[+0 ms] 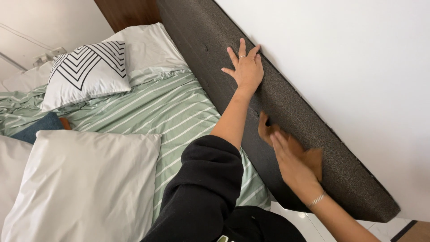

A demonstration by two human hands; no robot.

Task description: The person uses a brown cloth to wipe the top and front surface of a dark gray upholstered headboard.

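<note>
Pressing left hand point(244, 67) flat, fingers spread, on dark padded headboard point(286, 103) against white wall point(358, 67); wiping lower down with right hand point(291, 159), blurred, fingers seemingly together over brown cloth point(309, 154). Probably midway, lower end still left. Nearby: green striped sheet point(170, 107), white pillows point(85, 179), patterned pillow point(89, 67), nothing blocking.

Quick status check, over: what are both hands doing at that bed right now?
Left hand flat, fingers spread, on the dark headboard. Right hand blurred against the headboard, over something brown, unclear what. Nothing between the hands.
</note>
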